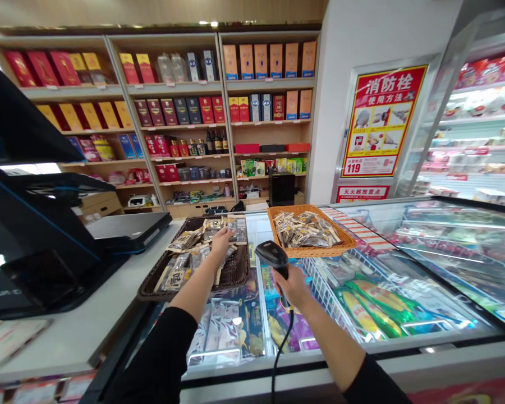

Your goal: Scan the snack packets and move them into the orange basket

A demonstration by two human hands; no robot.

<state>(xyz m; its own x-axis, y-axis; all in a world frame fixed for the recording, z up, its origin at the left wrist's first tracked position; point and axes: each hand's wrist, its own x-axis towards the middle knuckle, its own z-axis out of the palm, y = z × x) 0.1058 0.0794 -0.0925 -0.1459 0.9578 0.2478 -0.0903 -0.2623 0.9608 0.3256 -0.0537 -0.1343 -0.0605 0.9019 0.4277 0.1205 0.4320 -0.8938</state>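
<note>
My right hand is closed round the handle of a black barcode scanner. Its head points up and to the left, and a dark cable hangs below. My left hand is over a dark brown wicker basket, fingers closed at the edge of a clear-and-brown snack packet. Several similar packets lie loose in that basket. To the right, an orange-brown wicker basket holds a heap of small packets. Both baskets rest on the glass top of a freezer.
The chest freezer holds bagged corn and other frozen packs under glass. At left, a black checkout machine stands on a white counter. Shelves of boxed bottles line the back wall, beside a red poster.
</note>
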